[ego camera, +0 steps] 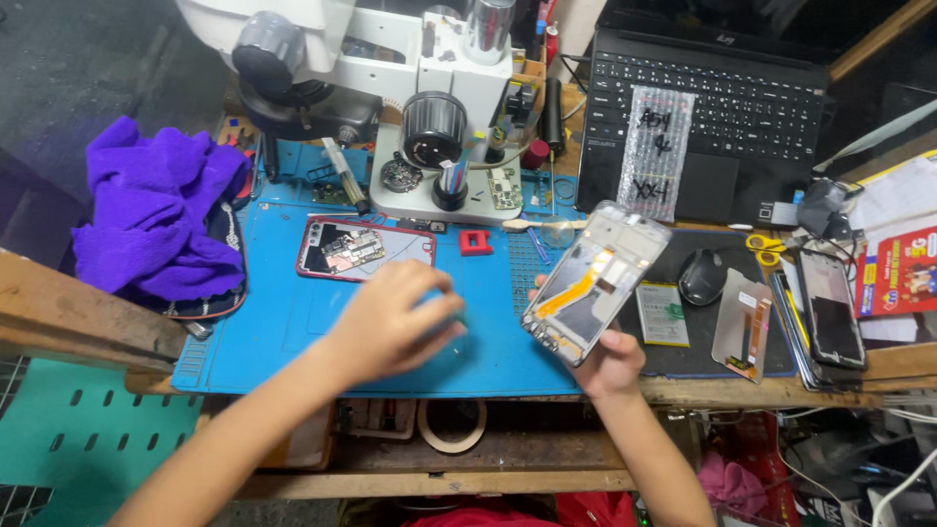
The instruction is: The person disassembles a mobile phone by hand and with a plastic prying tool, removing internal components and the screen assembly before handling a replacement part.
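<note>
We hold the phone frame in the right hand, fingers clamped on its lower end, at centre right of the frame; its inner side with an orange flex faces up. The left hand rests curled, palm down, on the blue repair mat; whether it grips anything we cannot tell. The opened red phone lies near it on the mat, the battery and screen further right: disassembly appears done, reassembly outstanding.

I see a blue work mat. Left of it lies a purple cloth; on it, a red-rimmed phone back. Right of it, a black mouse and yellow-handled scissors.
</note>
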